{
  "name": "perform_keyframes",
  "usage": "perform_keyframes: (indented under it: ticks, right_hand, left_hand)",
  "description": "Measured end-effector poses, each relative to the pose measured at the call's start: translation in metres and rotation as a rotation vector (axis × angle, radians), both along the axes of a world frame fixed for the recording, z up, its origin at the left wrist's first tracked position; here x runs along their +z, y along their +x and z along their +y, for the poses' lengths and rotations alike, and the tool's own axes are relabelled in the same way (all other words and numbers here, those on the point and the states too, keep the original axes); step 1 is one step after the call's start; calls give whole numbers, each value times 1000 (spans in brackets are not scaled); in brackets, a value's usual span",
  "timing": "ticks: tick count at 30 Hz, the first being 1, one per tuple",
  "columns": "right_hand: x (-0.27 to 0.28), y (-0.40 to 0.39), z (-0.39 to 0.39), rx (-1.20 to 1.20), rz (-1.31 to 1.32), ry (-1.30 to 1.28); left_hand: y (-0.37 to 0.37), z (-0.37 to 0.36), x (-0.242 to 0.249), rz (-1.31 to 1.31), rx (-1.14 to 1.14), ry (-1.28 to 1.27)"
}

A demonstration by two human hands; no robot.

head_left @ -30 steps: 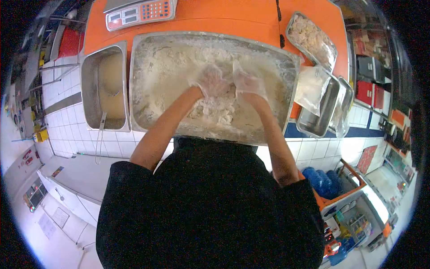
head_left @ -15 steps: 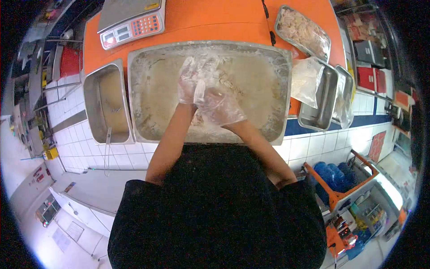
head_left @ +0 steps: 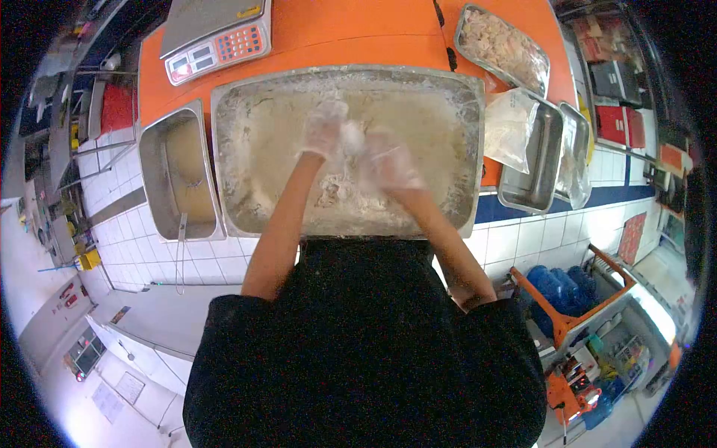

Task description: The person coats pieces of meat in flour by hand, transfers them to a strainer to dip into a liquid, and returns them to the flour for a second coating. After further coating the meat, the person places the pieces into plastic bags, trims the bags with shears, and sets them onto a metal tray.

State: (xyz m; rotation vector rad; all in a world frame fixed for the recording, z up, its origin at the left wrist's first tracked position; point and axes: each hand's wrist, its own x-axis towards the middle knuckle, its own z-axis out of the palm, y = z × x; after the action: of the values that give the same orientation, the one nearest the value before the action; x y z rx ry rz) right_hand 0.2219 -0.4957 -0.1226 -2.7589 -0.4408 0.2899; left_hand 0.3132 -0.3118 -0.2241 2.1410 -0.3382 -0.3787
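Note:
Both my hands wear clear plastic gloves dusted white, over a large metal tray with a bed of pale flour. My left hand is left of the tray's middle, its fingers pointing to the far side and blurred. To its right, my right hand is smeared by motion over the flour. A small flour-white piece shows in the gap between the hands; I cannot tell which hand, if either, holds it. Lumpy floured pieces lie nearer my body, between my forearms.
Left stands a metal pan of cloudy liquid with a wire-handled tool. A digital scale sits on the orange table. At right are a tray of pale raw meat pieces, a plastic bag and a deep pan.
My hands were close together around a whitened piece; now they are apart, the right one shifted rightward. The floured pieces near my body show more fully.

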Motion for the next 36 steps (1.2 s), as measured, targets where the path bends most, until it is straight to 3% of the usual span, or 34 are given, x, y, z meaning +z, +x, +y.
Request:
perform_keyframes:
  ticks: [1,2,4,5,6,7,8,10,11,13,14,15,16,17,18,19,21,23,24,25,26,27,28,29,30,31,32,34,35,36]
  right_hand:
    - [-43,-4,-10,-10,-65,-380]
    - [-38,-4,-20,3,-60,-380]
    - [-19,11,-34,-38,151,-135]
    - [-44,4,-31,-32,161,-135]
    - [-88,-4,-28,-82,-84,-44]
    - [-84,-4,-21,-131,-329,48]
    - [-79,-7,-22,-128,-317,47]
    - [-49,9,-27,321,314,-146]
    - [-30,6,-34,325,322,-144]
    - [11,-16,-52,503,212,6]
    - [29,-18,-54,507,220,11]
    - [46,-20,-56,348,337,-81]
    - [53,-21,-58,185,448,-175]
    - [40,-28,-63,185,454,-173]
    - [15,-39,-70,271,372,-77]
    - [-4,-45,-73,358,285,18]
    - [-25,-49,-64,302,312,118]
    - [-17,-42,-49,251,333,211]
    - [6,-30,-39,169,494,244]
    - [19,-24,-33,86,657,277]
    - [2,-32,-32,91,665,278]
    - [-29,-38,-31,69,562,470]
    - [-49,-38,-34,44,453,656]
    - [-53,-34,-40,41,452,651]
    - [-58,-31,-46,24,599,832]
    - [-57,-33,-51,2,752,1016]
    - [-55,-36,-56,-3,757,1014]
    - [-49,-35,-61,153,106,329]
    - [-44,-30,-61,152,105,328]
    - [-38,-25,-62,149,-89,266]
  left_hand:
    - [5,-6,20,-221,-313,668]
    - [-1,-16,39,-210,-305,667]
    - [-11,-41,68,-89,-212,600]
    - [-17,-43,58,-78,-210,600]
    - [-19,-45,40,-36,-243,457]
    - [-21,-47,36,5,-275,313]
    - [-29,-43,32,17,-274,311]
    - [-38,-26,30,84,-641,474]
    - [-46,-8,35,93,-640,472]
    - [-68,25,63,-242,-876,359]
    - [-67,24,96,-7,-836,611]
    - [-64,23,122,234,-783,856]
    - [-70,35,115,242,-784,856]
    - [-81,58,98,83,-728,849]
    - [-92,78,77,-78,-668,838]
    - [-99,94,39,-77,-667,837]
    - [-110,118,-32,596,-340,212]
    - [-91,68,53,636,-258,58]
    - [-81,42,99,655,-219,-20]
    - [-80,35,96,653,-211,-22]
    - [-80,32,90,771,-127,-209]
    - [-75,30,85,874,-47,-396]
    - [-72,35,71,868,-52,-398]
    - [-73,41,58,655,-159,-363]
    - [-76,47,44,440,-263,-326]
    - [-78,48,48,450,-265,-331]
    - [-79,50,54,378,-308,-281]
    - [-64,46,76,304,-352,-227]
    - [-44,34,99,452,-422,142]
    - [-35,27,112,595,-482,514]
